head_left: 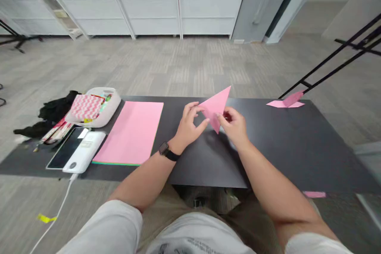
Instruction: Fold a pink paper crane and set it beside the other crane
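Observation:
A folded piece of pink paper (214, 105), pointed at the top and bottom, is held up above the dark table between my two hands. My right hand (235, 127) pinches its lower right edge, thumb in front and fingers partly hidden behind. At its left edge, my left hand (190, 125) has bent fingertips on the paper, and its thumb reaches toward the lower part. A black watch (168, 151) is on my left wrist. Left of that hand lies a stack of paper (129, 133) with a pink sheet on top.
A pink folded paper piece (287, 101) stands at the table's (285, 147) far right. On the left are a white basket (111, 107), a tablet (67, 149), a white power bank (85, 151) with a cable, pens (58, 131) and black cloth (55, 111).

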Demonstrator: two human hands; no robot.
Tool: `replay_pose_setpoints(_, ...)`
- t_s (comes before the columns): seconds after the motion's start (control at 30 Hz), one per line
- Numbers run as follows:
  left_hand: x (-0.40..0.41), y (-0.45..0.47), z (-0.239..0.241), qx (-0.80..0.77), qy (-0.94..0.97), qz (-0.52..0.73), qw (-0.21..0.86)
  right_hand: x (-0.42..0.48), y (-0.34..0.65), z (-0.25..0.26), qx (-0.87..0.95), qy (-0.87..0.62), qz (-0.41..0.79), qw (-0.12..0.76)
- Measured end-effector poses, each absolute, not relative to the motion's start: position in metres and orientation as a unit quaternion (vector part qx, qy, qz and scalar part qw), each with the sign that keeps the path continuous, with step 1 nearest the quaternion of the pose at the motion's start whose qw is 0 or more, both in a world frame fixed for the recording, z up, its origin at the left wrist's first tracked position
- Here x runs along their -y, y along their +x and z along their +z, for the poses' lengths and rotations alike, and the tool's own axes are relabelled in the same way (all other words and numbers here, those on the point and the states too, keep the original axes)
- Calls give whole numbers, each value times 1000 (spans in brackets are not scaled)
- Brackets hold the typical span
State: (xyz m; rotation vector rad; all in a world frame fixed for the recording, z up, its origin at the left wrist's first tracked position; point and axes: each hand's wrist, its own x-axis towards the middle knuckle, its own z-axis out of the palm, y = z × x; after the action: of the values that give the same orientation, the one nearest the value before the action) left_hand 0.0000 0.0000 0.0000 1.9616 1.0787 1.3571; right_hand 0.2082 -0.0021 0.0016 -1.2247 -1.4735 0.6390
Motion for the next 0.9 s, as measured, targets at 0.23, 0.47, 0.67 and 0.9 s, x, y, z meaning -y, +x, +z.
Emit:
replay_pose_setpoints(0.23,-2,1,-3,-390,699,499,332,9,198,6,673,-467,256,513)
replay_pose_setpoints(0.47,-6,2,-12,-322,650,511,461,9,203,8,714,-388,284,508)
replay_pose_setpoints(0.67,-7,4,-15,-309,619,497,524,7,204,6,737,-354,285,500)
replay_pose_setpoints(0.9,-4,4,-7,-307,593,489,561,5,206,3,747,-337,303,486)
